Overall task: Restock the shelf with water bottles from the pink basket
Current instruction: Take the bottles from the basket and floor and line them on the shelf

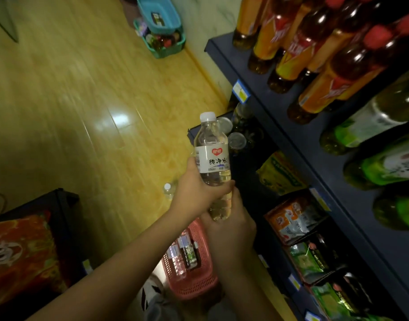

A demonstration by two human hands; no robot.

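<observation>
You are holding one water bottle (213,156) upright at frame centre, both the left hand (195,193) and the right hand (231,225) with fingers closed around it, above the pink basket (196,286). Next, you are likely carrying it right to the shelf (291,144), where a free slot is needed.

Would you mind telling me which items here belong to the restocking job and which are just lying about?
Part of the job:
- water bottle, held by left hand and right hand
- pink basket
- shelf

Just lying about:
- teal baskets
- lone bottle on the floor
- red patterned cushion
</observation>
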